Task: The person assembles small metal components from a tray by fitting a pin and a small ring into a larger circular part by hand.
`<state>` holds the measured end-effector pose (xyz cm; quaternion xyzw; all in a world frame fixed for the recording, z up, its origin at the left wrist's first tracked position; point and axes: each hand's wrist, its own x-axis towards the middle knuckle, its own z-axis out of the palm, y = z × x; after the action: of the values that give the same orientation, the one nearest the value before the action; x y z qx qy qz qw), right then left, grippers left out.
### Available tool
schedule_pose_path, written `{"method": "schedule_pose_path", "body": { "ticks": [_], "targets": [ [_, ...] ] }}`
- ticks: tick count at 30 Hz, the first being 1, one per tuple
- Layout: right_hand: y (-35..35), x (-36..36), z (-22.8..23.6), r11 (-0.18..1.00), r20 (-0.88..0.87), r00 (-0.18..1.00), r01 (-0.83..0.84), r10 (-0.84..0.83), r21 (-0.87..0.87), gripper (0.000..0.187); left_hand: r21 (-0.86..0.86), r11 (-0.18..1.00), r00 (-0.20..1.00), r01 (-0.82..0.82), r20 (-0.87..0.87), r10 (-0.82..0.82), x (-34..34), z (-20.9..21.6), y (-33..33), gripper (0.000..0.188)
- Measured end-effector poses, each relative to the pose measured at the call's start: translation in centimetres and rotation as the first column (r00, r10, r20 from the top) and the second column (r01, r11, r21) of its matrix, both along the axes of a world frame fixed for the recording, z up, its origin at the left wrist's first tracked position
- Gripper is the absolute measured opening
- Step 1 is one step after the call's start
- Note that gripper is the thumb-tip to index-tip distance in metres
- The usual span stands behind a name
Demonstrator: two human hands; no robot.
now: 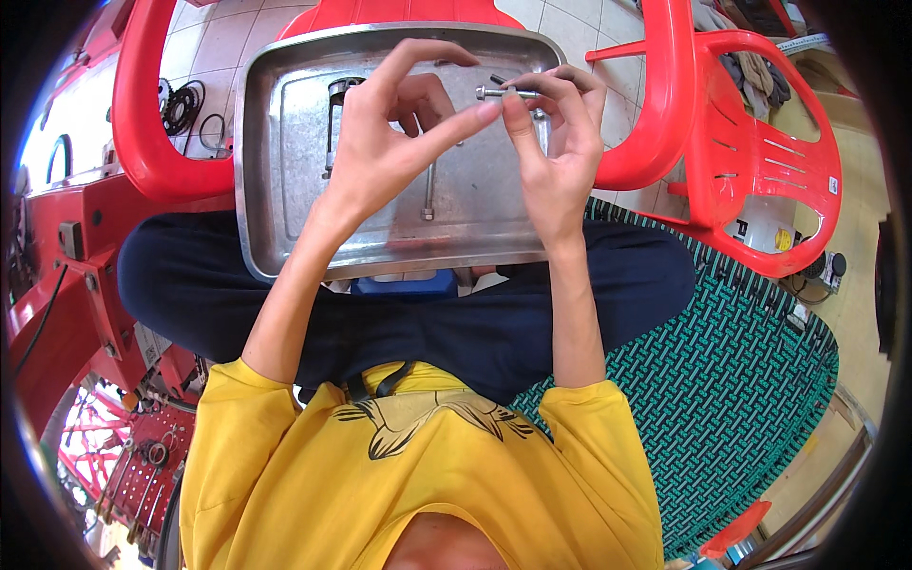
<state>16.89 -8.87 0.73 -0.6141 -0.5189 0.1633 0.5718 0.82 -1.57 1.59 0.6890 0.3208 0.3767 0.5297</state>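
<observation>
Right hand point(559, 147) pinching silver bolt point(488, 93), left hand point(382, 133) uncurled near bolt's head, metal tray point(489, 220) below

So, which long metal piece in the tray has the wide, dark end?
The leftmost piece, beside the left hand; the silver rod nearer the middle has a small, nut-like lower end.

Pale tiled floor point(214, 43), red chair point(655, 85) ahead, second red chair point(705, 195) at right, green woven seat point(703, 389), red machinery point(100, 228) at left, perforated panel point(180, 426) below, glare far left
</observation>
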Motion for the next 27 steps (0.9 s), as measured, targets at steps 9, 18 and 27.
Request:
{"method": "schedule_pose_path", "body": {
  "ticks": [9,18,27],
  "targets": [
    [0.1,-0.2,0.0,1.000,0.009,1.000,-0.007,0.008,-0.002,0.020,0.007,1.000,1.000,-0.014,0.027,0.014,-0.3,-0.4,0.3,0.020],
    [-0.2,-0.2,0.1,1.000,0.062,0.998,0.005,-0.004,-0.015,0.021,-0.192,0.979,0.998,0.068,0.026,-0.064,-0.6,-1.0,1.0,0.019],
    [-0.3,-0.1,-0.1,0.998,0.024,1.000,0.014,-0.012,-0.066,0.021,-0.019,0.999,0.987,0.045,-0.153,-0.047,-0.3,-0.3,0.8,0.021]
  ]
}}
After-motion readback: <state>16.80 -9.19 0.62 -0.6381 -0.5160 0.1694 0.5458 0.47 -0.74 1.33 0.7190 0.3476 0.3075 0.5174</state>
